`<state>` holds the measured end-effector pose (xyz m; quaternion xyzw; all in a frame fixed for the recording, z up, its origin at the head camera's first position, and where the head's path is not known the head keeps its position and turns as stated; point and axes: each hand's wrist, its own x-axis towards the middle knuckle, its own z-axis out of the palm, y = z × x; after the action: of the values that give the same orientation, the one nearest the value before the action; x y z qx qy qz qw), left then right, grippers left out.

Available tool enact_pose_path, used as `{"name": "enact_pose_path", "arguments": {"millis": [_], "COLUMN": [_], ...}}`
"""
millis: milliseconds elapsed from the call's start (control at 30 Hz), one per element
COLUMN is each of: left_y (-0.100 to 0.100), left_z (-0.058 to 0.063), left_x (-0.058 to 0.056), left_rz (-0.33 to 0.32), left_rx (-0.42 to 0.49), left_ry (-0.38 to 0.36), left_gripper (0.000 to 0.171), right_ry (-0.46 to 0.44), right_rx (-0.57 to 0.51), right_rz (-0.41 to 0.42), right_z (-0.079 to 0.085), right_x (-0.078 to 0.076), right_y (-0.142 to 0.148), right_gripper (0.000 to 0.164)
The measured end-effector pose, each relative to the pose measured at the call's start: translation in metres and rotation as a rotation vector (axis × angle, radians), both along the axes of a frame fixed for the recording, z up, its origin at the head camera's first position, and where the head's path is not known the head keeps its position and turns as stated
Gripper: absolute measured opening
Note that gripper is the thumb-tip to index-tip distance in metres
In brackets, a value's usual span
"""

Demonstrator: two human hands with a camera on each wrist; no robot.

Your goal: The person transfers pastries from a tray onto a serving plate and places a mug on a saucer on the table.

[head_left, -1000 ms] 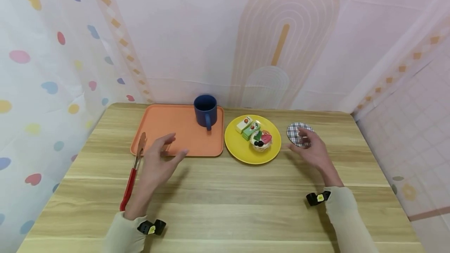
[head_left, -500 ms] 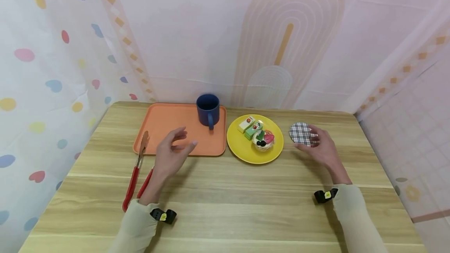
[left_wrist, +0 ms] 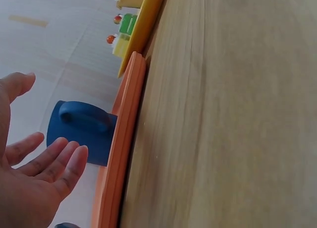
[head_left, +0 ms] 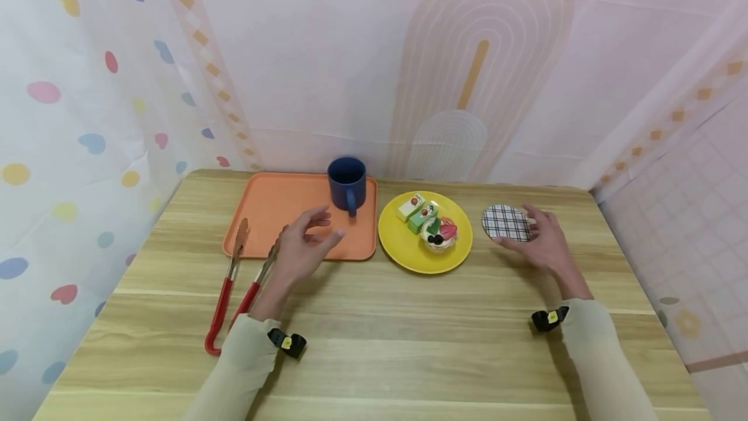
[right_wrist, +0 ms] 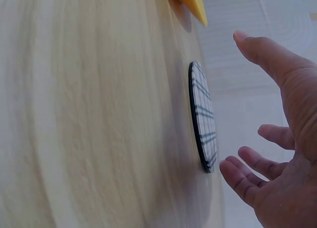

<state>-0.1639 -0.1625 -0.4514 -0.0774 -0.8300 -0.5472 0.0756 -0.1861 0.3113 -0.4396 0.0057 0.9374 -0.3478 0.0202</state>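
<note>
My left hand (head_left: 304, 253) hovers over the front edge of the orange tray (head_left: 280, 210), fingers loosely bent and nothing between them. On the tray's right side stands a dark blue mug (head_left: 347, 184), handle facing me; the left wrist view shows this mug (left_wrist: 81, 134) just beyond the fingertips, apart from them. Above the table by the round plaid coaster (head_left: 504, 222) is my right hand (head_left: 547, 244), holding nothing. In the right wrist view the coaster (right_wrist: 203, 119) lies flat, with thumb and fingers spread above it and not touching.
Red-handled tongs (head_left: 222, 309) lie open at the left, tips on the tray, partly under my left arm. A yellow plate (head_left: 400, 249) with two small cake slices (head_left: 422, 214) and a fruit tart (head_left: 439, 235) sits between tray and coaster. A patterned curtain hangs behind.
My left hand has moved right and slightly forward toward the mug, uncovering more of the tongs. The right hand has shifted slightly right, exposing more of the coaster. The view has shifted slightly.
</note>
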Motion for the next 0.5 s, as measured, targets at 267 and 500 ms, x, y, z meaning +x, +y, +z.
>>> {"name": "enact_pose_path", "arguments": {"millis": [267, 500], "left_y": [0.004, 0.007], "left_z": [-0.004, -0.006], "left_x": [-0.014, -0.024], "left_rz": [-0.001, 0.001], "left_rx": [0.002, 0.014], "left_ry": [-0.038, -0.084], "left_gripper": [0.068, 0.069], "right_ry": [-0.035, -0.041], "right_rx": [0.046, 0.101], "right_rz": [0.009, 0.034], "right_z": [0.0, -0.003], "right_x": [-0.006, -0.012], "right_y": [0.006, 0.012], "right_gripper": [0.112, 0.113]}}
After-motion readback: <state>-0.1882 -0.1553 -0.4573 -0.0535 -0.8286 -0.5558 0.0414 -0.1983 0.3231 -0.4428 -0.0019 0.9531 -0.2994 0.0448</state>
